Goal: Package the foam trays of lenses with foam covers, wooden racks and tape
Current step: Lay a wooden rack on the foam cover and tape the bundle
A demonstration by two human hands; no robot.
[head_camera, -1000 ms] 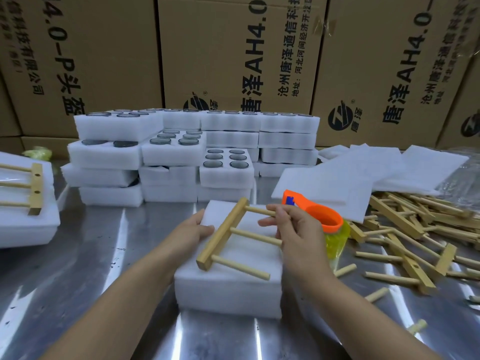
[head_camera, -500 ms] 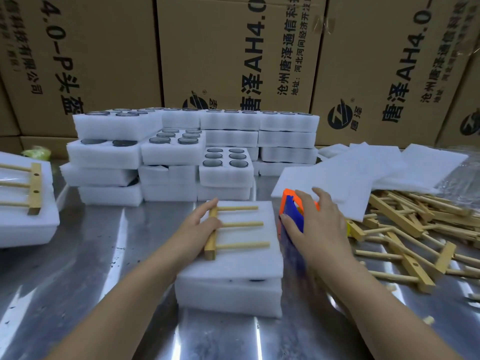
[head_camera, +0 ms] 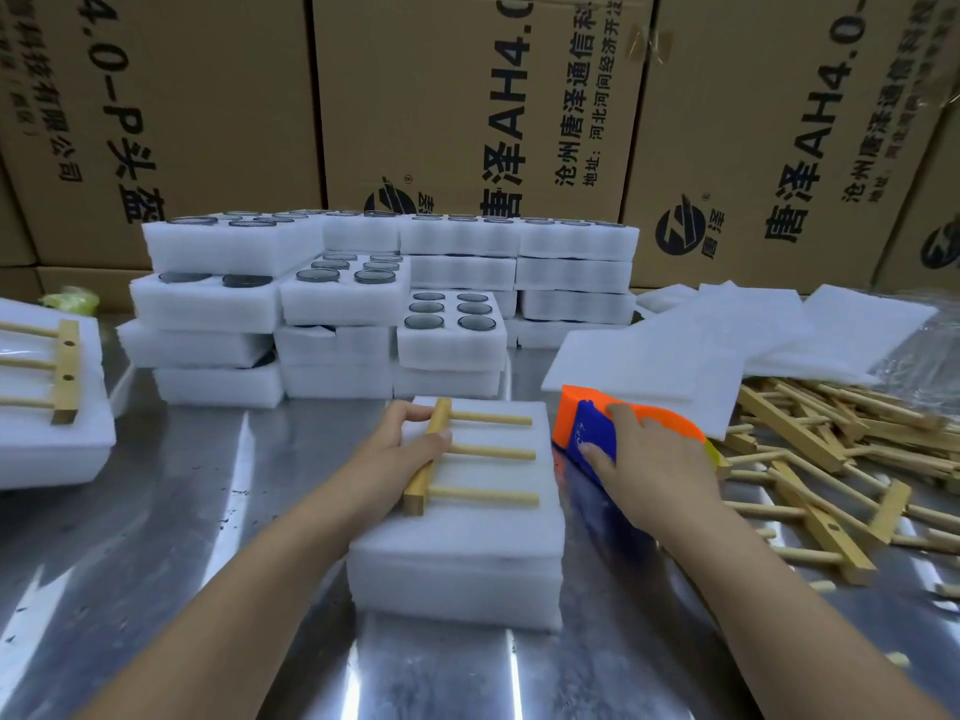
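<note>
A covered white foam stack (head_camera: 457,558) lies in front of me on the metal table. On its top rests a wooden rack (head_camera: 470,454) with three dowels pointing right. My left hand (head_camera: 397,446) holds the rack's bar at the stack's left edge, thumb over the bar. My right hand (head_camera: 649,454) grips an orange and blue tape dispenser (head_camera: 582,428) just right of the stack.
Stacked foam trays of dark lenses (head_camera: 384,298) stand behind. Loose foam covers (head_camera: 727,345) and a heap of wooden racks (head_camera: 841,459) lie at the right. A finished package (head_camera: 47,407) sits at the left. Cardboard boxes (head_camera: 467,96) wall the back.
The rack was set down flat on the foam and my left hand moved onto its bar. My right hand left the rack and took hold of the tape dispenser.
</note>
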